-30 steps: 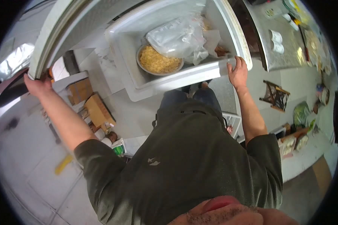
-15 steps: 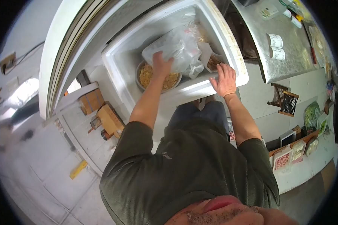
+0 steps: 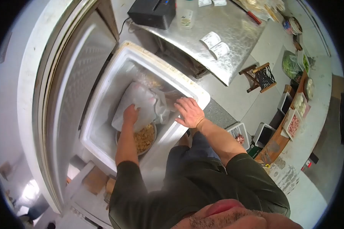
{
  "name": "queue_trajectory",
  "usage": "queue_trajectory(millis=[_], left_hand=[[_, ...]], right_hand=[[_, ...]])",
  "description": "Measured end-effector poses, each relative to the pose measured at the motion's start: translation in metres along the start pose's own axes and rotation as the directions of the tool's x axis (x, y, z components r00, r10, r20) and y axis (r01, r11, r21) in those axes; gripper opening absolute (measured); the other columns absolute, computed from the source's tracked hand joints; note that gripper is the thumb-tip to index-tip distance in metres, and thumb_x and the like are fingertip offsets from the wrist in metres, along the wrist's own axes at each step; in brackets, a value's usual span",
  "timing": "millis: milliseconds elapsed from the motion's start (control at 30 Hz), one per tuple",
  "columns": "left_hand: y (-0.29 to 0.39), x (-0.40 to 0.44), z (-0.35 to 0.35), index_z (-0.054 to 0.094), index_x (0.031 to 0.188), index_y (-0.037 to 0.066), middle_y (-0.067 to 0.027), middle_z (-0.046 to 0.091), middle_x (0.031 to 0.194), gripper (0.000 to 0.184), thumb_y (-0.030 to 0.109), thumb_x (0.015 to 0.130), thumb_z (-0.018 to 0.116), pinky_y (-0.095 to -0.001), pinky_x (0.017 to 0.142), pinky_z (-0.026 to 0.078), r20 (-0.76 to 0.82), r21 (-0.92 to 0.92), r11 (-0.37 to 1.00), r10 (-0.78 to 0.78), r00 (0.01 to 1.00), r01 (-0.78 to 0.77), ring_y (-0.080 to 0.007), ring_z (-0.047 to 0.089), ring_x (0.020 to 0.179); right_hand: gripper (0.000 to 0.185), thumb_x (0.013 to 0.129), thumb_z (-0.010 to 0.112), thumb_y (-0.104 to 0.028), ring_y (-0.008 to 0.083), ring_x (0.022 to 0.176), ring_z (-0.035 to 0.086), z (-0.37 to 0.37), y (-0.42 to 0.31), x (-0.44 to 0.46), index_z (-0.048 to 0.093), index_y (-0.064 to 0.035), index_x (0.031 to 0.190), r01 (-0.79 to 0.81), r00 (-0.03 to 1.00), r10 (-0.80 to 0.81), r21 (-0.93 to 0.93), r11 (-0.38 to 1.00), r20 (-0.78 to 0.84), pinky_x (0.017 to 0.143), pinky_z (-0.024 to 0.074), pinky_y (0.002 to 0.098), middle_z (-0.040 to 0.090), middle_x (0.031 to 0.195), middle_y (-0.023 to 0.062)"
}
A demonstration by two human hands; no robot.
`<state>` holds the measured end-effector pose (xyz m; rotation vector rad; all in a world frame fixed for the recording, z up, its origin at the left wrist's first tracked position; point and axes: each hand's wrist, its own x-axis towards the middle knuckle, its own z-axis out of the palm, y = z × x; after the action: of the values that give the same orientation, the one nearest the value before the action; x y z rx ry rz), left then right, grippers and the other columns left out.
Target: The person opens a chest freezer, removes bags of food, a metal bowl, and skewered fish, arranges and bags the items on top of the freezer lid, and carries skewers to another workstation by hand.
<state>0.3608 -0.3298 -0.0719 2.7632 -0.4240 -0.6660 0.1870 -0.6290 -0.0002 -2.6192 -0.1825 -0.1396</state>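
Note:
A white chest freezer stands open, its raised lid at the left. Inside, a filled clear plastic bag lies partly over a round bowl of yellow pieces. My left hand reaches in, its fingers closed on the near part of the bag. My right hand rests on the freezer's near right rim, fingers spread, holding nothing. Other crumpled plastic lies beside the filled bag, close to the right wall.
Behind the freezer is a metal table with a black box-shaped device and curled paper labels. A folding stool stands on the floor. Trays of food line a ledge at the right.
My left hand has left the lid and come down onto the bag in the freezer. The right hand has stayed at the rim. The view has turned, showing more of the metal table.

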Motion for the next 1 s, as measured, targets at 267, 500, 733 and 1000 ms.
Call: queue_trajectory(millis=[267, 500, 733, 1000], left_hand=[[-0.026, -0.074, -0.092, 0.058, 0.088, 0.0, -0.0222, 0.059, 0.083, 0.017, 0.013, 0.078, 0.063, -0.0501, 0.066, 0.044, -0.209, 0.008, 0.981, 0.19, 0.959, -0.192, -0.0431, 0.057, 0.078], [0.022, -0.142, -0.162, 0.06, 0.084, 0.004, -0.0165, 0.054, 0.073, 0.014, 0.006, 0.072, 0.066, -0.0455, 0.061, 0.043, -0.389, -0.046, 0.934, 0.31, 0.867, -0.355, -0.0379, 0.054, 0.069], [0.137, -0.185, -0.229, 0.057, 0.073, 0.005, -0.0123, 0.048, 0.065, 0.015, -0.004, 0.064, 0.064, -0.0409, 0.057, 0.04, -0.439, 0.07, 0.828, 0.527, 0.728, -0.557, -0.0334, 0.05, 0.063], [0.311, -0.165, -0.246, 0.056, 0.072, 0.003, -0.0081, 0.042, 0.062, 0.027, -0.01, 0.049, 0.061, -0.036, 0.056, 0.039, -0.334, 0.166, 0.677, 0.723, 0.605, -0.717, -0.026, 0.046, 0.059]], right_hand=[[0.06, 0.079, 0.064, -0.042, 0.0341, 0.12, 0.045, -0.003, -0.003, -0.002, 0.052, -0.0036, 0.123, 0.012, 1.0, -0.012, 0.008, 1.0, 0.015, 0.104, 0.033, 0.0449, 0.049, 0.128, 0.0173], [0.058, 0.081, 0.064, -0.038, 0.0339, 0.117, 0.048, -0.006, -0.006, -0.005, 0.051, -0.0031, 0.125, -0.06, 0.998, 0.06, 0.104, 0.993, -0.001, 0.101, 0.0368, 0.0423, 0.047, 0.13, 0.0181], [0.049, 0.097, 0.045, -0.039, 0.0202, 0.109, 0.055, -0.022, -0.01, 0.003, 0.047, -0.0023, 0.13, -0.376, 0.878, 0.424, 0.867, 0.326, 0.221, 0.095, 0.0407, 0.0326, 0.057, 0.119, 0.0106], [0.059, 0.097, 0.045, -0.042, 0.0195, 0.122, 0.045, -0.152, 0.024, -0.076, 0.035, -0.004, 0.14, -0.424, 0.846, 0.224, 0.865, -0.27, 0.484, 0.1, 0.0355, 0.0331, 0.046, 0.136, 0.0103]])
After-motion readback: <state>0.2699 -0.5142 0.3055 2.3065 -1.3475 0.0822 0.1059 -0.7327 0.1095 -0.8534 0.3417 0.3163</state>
